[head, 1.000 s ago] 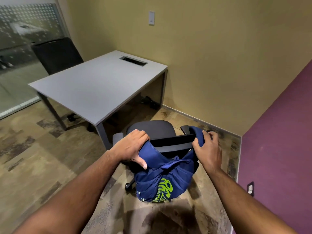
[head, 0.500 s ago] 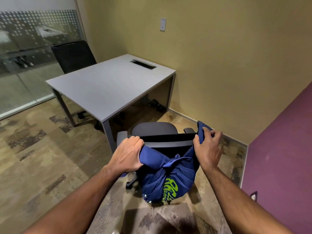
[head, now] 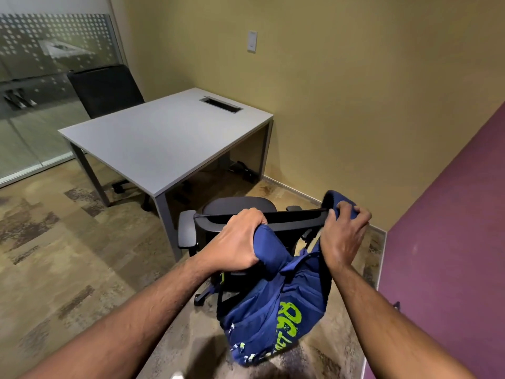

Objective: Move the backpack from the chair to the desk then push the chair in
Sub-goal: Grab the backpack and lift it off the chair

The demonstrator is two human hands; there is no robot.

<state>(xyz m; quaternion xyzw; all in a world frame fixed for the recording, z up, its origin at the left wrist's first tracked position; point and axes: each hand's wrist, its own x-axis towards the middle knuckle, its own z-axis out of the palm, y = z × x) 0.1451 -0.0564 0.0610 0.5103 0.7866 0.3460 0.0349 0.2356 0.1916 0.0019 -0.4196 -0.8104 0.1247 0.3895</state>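
Note:
A blue backpack with green lettering hangs behind the backrest of a black office chair, its straps looped over the backrest's top bar. My left hand grips the left shoulder strap just behind the bar. The right strap is clenched in my right hand at the bar's right end. The chair stands pulled out from the near corner of a grey desk, its seat facing the desk. Most of the chair's base is hidden by the backpack.
A second black chair stands at the desk's far side by a glass partition. A yellow wall runs behind the desk, and a purple wall is close on the right. The desk top has a cable slot near the wall.
The backpack's body has swung outward and up, away from the chair back. Both hands keep their hold on the straps; the view has drawn closer.

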